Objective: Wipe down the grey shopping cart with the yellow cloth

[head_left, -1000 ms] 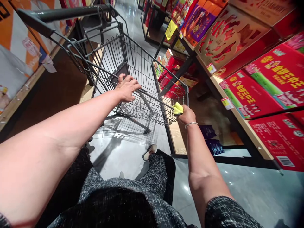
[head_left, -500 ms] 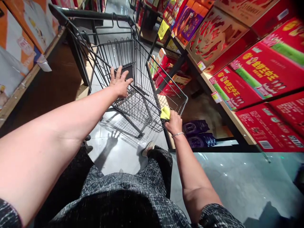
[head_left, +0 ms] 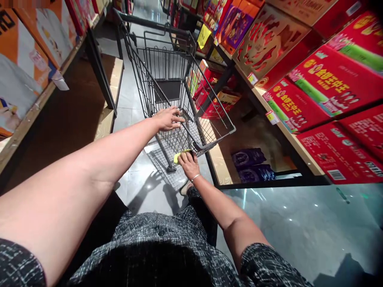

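Light from above glints off the glossy floor — hand shadows fall across it — while the lower left shelf lies dim and the top-right corner blackens.

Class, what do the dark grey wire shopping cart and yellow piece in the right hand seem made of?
Dark grey wire shopping cart: probably coated metal, smooth; thin bars run straight.
Bright yellow piece: perhaps matte fabric; no shine shows, but the right hand hides much.

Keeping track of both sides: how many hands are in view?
2: the left hand is at the near side of the shopping cart, fingers loosely extended; the right hand holds a yellow cloth near the cart's closest corner. I see no others.
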Motion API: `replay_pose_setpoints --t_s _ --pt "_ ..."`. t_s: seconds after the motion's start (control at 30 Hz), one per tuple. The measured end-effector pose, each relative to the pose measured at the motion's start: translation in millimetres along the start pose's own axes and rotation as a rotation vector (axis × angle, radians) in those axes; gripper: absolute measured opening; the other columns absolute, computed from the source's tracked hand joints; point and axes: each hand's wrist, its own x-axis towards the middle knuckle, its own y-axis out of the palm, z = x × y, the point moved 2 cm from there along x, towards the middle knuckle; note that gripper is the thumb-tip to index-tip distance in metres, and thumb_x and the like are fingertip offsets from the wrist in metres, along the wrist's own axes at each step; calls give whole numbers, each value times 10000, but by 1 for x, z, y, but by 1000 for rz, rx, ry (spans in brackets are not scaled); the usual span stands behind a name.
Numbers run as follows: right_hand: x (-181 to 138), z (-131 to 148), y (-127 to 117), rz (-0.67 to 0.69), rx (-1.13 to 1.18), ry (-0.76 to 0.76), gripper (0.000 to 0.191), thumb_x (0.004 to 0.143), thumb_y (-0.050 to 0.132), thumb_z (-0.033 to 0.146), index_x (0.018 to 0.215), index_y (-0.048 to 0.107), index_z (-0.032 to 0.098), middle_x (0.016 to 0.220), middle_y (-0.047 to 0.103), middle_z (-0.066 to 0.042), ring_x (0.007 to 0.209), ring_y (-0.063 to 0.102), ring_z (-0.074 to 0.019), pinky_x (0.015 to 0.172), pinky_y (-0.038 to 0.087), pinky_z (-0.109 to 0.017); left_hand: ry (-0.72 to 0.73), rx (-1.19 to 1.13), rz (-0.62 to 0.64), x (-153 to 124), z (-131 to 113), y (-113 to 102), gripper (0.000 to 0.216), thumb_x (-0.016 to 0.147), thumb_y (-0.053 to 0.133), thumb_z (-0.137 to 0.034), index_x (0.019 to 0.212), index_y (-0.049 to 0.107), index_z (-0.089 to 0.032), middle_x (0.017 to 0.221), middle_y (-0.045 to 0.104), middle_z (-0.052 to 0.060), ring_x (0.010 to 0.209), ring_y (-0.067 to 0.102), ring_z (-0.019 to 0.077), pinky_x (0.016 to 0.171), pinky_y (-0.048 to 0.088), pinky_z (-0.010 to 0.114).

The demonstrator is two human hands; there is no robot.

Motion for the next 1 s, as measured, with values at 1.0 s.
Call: replay_pose_setpoints --t_s 1.0 --pt "-50 -76 -131 -267 -34 363 691 712 537 18 1350 637 262 1457 557 -96 1212 518 -305 988 468 -475 -150 -31 -79 -76 12 -18 436 825 697 -657 1076 745 -304 1449 515 72 1481 321 323 1167 288 542"
